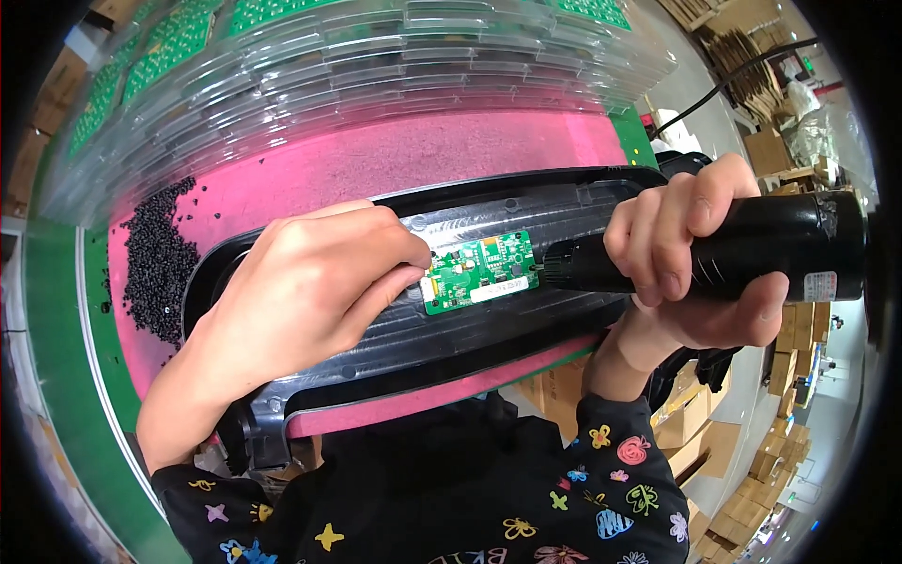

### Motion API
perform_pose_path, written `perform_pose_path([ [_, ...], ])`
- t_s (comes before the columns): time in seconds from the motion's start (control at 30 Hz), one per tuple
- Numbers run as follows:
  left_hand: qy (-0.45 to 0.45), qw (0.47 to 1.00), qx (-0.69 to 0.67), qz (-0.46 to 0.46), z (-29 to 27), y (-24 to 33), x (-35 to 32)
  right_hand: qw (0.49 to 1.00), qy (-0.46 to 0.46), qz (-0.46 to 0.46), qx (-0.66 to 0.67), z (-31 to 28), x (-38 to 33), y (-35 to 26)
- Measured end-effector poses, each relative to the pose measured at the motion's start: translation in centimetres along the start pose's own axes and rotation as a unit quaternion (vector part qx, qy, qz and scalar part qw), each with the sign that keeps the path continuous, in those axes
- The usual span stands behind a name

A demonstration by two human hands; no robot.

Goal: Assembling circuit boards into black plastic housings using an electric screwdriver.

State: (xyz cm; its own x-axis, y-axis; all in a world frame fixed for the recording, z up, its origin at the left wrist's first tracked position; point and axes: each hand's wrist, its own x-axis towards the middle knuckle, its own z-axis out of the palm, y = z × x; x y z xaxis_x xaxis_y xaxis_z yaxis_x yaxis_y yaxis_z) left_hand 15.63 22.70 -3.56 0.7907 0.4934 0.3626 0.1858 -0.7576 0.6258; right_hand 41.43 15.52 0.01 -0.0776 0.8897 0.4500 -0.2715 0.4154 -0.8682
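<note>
The green circuit board (479,274) lies inside the black housing (404,350). Over the housing's right side, hold square the black driver (761,246) your right hand (671,246) grips; over its left, steady your left hand (315,277), whose hold I can't tell.

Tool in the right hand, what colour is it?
The tool is mostly black, seen best in the head view.
</note>
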Motion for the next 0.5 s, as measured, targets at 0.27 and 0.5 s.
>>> perform_pose_path([
  [0.27, -0.012, 1.000, 0.009, -0.011, -0.3, 0.1, 0.1, 1.000, 0.005, -0.021, -0.004, 0.3, -0.1, 0.2],
  [0.5, 0.007, 0.998, 0.070, -0.002, -0.6, 0.6, -0.4, 1.000, -0.001, 0.009, -0.021, 1.4, 0.7, 1.0],
])
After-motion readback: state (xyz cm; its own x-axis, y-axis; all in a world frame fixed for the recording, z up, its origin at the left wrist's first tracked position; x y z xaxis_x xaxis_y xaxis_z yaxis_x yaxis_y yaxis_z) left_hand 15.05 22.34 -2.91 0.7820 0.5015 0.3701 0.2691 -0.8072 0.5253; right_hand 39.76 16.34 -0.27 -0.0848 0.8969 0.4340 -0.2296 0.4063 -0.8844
